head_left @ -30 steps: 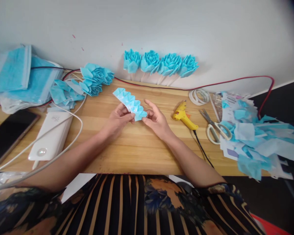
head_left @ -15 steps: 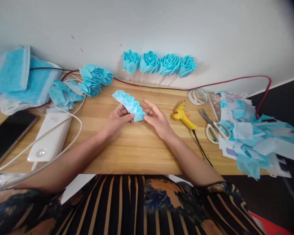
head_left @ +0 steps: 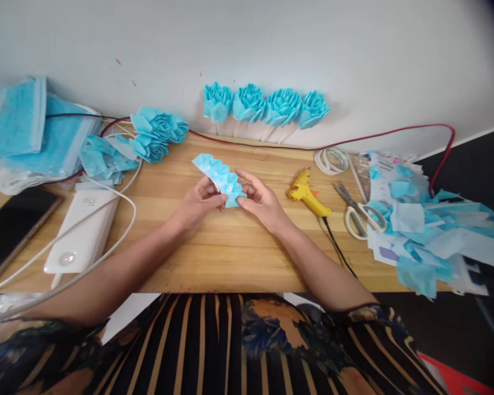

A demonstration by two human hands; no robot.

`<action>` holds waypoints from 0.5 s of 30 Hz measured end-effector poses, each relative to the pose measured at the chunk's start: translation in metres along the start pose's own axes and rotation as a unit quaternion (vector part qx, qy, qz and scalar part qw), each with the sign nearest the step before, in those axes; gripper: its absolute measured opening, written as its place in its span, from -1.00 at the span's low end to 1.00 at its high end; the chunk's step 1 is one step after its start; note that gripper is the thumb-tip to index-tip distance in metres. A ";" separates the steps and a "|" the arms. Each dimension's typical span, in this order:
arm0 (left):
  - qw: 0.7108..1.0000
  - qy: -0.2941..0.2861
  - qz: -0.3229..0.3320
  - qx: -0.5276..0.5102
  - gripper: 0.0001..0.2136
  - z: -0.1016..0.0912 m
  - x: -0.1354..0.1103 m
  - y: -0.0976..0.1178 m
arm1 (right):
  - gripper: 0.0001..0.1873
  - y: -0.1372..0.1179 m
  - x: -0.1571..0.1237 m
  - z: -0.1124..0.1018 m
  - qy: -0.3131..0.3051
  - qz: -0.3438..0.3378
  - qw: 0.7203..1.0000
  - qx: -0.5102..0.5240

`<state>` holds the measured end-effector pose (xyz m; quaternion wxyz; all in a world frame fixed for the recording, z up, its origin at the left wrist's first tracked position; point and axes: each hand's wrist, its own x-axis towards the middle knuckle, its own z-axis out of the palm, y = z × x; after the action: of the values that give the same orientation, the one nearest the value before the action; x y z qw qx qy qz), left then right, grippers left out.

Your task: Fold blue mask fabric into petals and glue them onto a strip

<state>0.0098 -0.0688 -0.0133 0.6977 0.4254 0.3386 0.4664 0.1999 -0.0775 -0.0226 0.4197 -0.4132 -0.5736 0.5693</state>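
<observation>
A pleated strip of light blue paper (head_left: 218, 173) with zigzag folds is held above the wooden table (head_left: 230, 247). My left hand (head_left: 197, 203) pinches its near end from the left. My right hand (head_left: 260, 201) pinches the same end from the right, its fingers partly spread. The strip's far end points up and left toward the wall. Several finished blue paper flowers (head_left: 267, 106) lean against the wall behind it.
A yellow glue gun (head_left: 307, 192) and scissors (head_left: 360, 211) lie to the right, beside a heap of blue paper scraps (head_left: 428, 236). On the left are a white power bank (head_left: 84, 222) with cables, a phone (head_left: 12, 225), more blue flowers (head_left: 156, 131) and stacked blue sheets (head_left: 28, 126).
The hands have drawn slightly closer together on the strip's near end, and the strip's far end has shifted a little to the right. The view has drifted slightly.
</observation>
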 end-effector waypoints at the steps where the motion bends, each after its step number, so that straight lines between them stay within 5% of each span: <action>1: 1.000 0.000 0.000 0.005 -0.60 0.000 0.000 0.000 | -0.28 0.000 0.000 0.000 -0.001 0.002 1.000 0.003; 15: 1.000 0.007 0.014 0.020 -0.67 -0.002 0.002 -0.003 | -0.36 -0.001 -0.001 0.001 -0.018 0.009 1.000 0.000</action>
<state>0.0093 -0.0673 -0.0173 0.6803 0.4405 0.3465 0.4722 0.1997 -0.0786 -0.0218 0.4041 -0.4080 -0.5773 0.5805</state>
